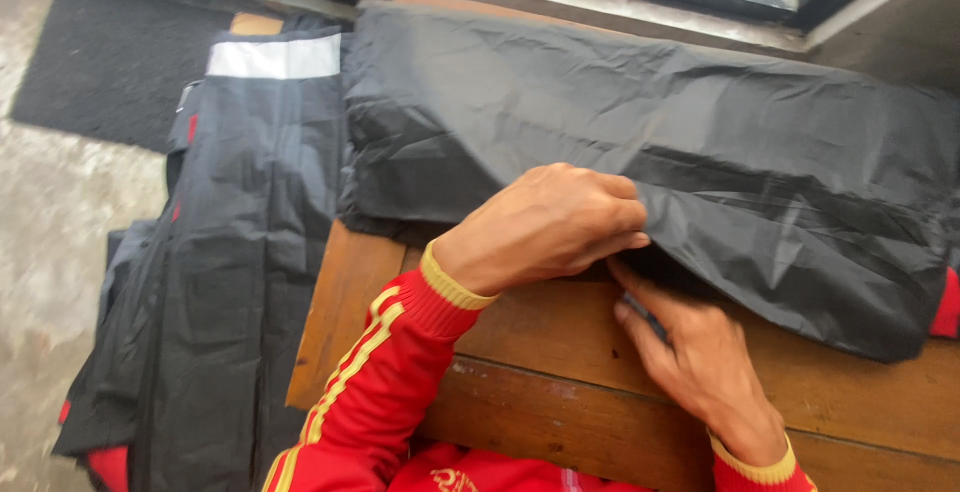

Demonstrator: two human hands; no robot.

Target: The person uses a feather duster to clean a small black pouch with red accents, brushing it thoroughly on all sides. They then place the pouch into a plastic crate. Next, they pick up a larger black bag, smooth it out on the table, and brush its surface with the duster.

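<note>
My left hand (545,227) pinches the black raincoat's (700,162) hem, right hand (690,357) tucked under it; thin, slippery, floppy, so I'd grab the edge.

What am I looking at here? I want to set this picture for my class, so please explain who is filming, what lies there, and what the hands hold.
There is no machine: a person wears a camera on the head, looking down at their own two hands. Both arms are in red sleeves with yellow cuffs. A folded black garment lies on a wooden table. The left hand pinches its lower edge in a closed grip; the right hand slides its fingers under the same edge. A second black garment with a pale grey band hangs off the table's left end toward the concrete floor.
</note>
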